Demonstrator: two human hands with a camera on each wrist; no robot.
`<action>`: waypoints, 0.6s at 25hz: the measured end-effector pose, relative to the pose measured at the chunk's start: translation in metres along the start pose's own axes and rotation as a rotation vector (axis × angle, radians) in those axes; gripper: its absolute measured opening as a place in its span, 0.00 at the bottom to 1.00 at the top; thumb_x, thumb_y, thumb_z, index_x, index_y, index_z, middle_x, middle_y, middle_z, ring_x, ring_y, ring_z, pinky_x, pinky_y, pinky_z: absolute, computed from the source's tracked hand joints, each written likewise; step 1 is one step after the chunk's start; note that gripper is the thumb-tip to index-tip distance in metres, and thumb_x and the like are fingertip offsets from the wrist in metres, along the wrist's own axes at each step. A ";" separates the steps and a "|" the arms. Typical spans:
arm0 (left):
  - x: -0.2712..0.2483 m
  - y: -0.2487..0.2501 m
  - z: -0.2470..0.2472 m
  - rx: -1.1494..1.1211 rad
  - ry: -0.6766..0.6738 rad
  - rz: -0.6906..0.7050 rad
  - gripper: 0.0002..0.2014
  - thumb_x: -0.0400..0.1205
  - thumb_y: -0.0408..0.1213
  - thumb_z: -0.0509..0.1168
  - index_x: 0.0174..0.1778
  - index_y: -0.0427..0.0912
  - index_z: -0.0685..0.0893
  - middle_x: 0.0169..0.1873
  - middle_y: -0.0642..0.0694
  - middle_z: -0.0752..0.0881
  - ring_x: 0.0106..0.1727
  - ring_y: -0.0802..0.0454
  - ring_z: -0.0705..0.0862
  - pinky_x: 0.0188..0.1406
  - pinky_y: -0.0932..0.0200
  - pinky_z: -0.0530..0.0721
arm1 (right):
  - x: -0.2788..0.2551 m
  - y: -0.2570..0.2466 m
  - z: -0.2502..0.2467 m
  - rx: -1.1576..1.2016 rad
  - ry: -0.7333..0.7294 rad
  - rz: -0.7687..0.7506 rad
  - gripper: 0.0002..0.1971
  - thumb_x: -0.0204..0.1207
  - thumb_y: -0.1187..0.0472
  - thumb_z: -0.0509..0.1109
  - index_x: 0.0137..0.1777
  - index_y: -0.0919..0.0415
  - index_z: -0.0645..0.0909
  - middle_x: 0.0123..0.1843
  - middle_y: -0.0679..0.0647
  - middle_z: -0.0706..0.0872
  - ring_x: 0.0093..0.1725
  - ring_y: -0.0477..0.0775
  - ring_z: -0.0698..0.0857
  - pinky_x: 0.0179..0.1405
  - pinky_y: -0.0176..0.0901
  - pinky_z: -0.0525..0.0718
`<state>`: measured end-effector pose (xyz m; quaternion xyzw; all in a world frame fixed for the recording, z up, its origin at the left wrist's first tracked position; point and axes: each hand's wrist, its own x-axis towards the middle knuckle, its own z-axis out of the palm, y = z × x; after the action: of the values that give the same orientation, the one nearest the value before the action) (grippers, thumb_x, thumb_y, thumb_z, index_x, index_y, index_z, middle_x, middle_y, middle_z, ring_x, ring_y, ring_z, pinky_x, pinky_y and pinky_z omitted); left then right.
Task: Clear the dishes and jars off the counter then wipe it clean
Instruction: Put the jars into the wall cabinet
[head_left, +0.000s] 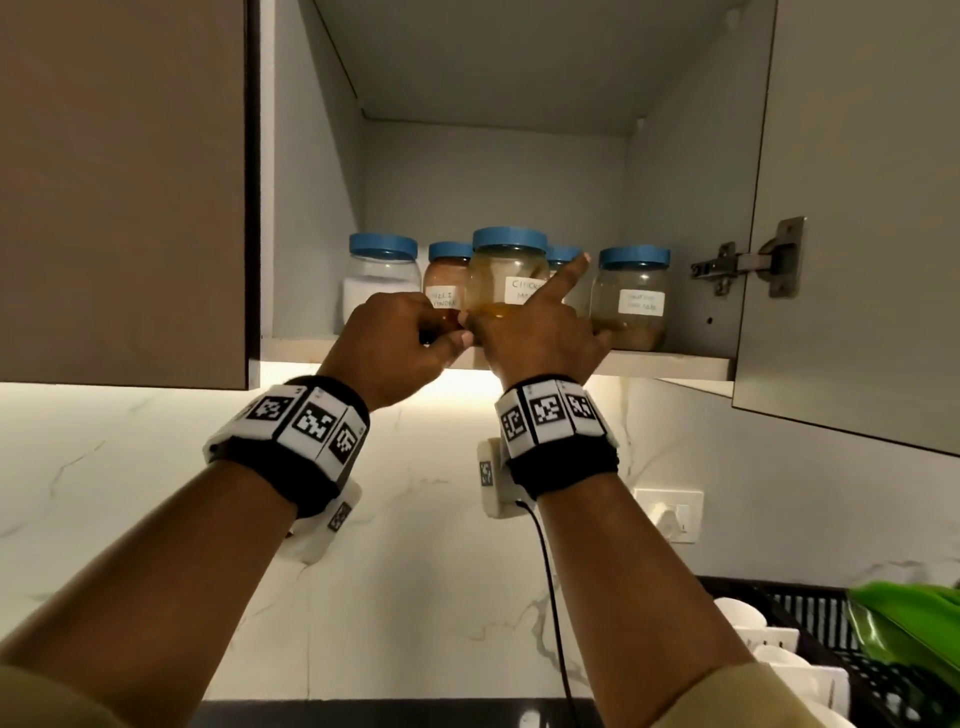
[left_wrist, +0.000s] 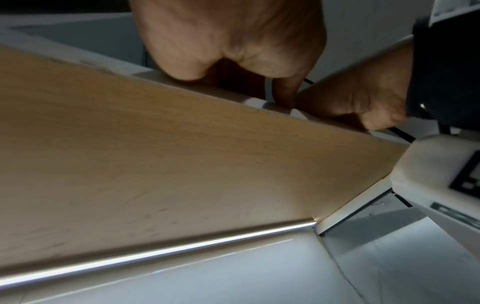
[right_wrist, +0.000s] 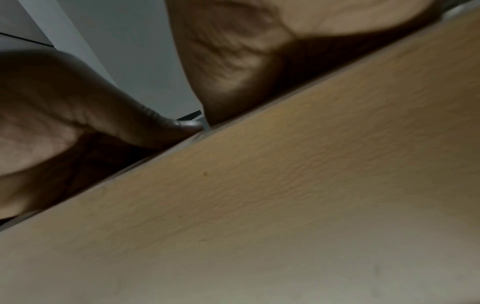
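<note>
An open wall cabinet holds several clear jars with blue lids on its shelf (head_left: 675, 358). The front jar (head_left: 506, 275), with yellowish contents and a white label, stands at the shelf's front edge. My left hand (head_left: 410, 332) curls against its lower left side. My right hand (head_left: 535, 327) grips its lower right, index finger straight up across the label. The jar's base is hidden behind both hands. In the wrist views only my left palm (left_wrist: 233, 41), my right palm (right_wrist: 233, 61) and the shelf underside (left_wrist: 182, 154) show.
A white-filled jar (head_left: 382, 275), a reddish jar (head_left: 447, 275) and a right-hand jar (head_left: 631, 296) stand close around it. The cabinet door (head_left: 857, 208) hangs open on the right. Below right, a black dish rack (head_left: 810, 623) holds white cups and a green item (head_left: 914, 618).
</note>
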<state>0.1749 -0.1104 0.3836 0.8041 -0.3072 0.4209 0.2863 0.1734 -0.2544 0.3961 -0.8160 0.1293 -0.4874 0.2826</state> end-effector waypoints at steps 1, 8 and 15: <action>0.000 0.000 0.001 0.013 0.005 -0.003 0.13 0.80 0.50 0.68 0.46 0.43 0.90 0.38 0.49 0.86 0.39 0.52 0.84 0.43 0.57 0.81 | -0.001 0.000 -0.002 -0.001 -0.010 0.009 0.63 0.65 0.27 0.68 0.84 0.58 0.33 0.60 0.59 0.87 0.67 0.65 0.80 0.72 0.63 0.64; -0.010 0.011 0.003 0.060 0.071 -0.077 0.12 0.82 0.45 0.66 0.49 0.42 0.90 0.40 0.47 0.85 0.40 0.51 0.79 0.43 0.57 0.74 | -0.036 0.031 -0.008 0.285 0.051 -0.249 0.38 0.78 0.42 0.65 0.83 0.56 0.57 0.74 0.56 0.77 0.74 0.57 0.74 0.76 0.58 0.72; -0.018 0.106 0.045 -0.098 0.079 0.342 0.08 0.80 0.34 0.66 0.46 0.36 0.89 0.44 0.36 0.87 0.46 0.36 0.83 0.44 0.44 0.82 | -0.105 0.124 -0.109 0.835 0.509 0.180 0.11 0.77 0.65 0.72 0.59 0.60 0.84 0.50 0.54 0.88 0.50 0.49 0.87 0.54 0.39 0.84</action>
<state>0.1115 -0.2070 0.3678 0.7082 -0.4481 0.4791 0.2611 0.0357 -0.3399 0.2873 -0.4739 0.0579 -0.6550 0.5857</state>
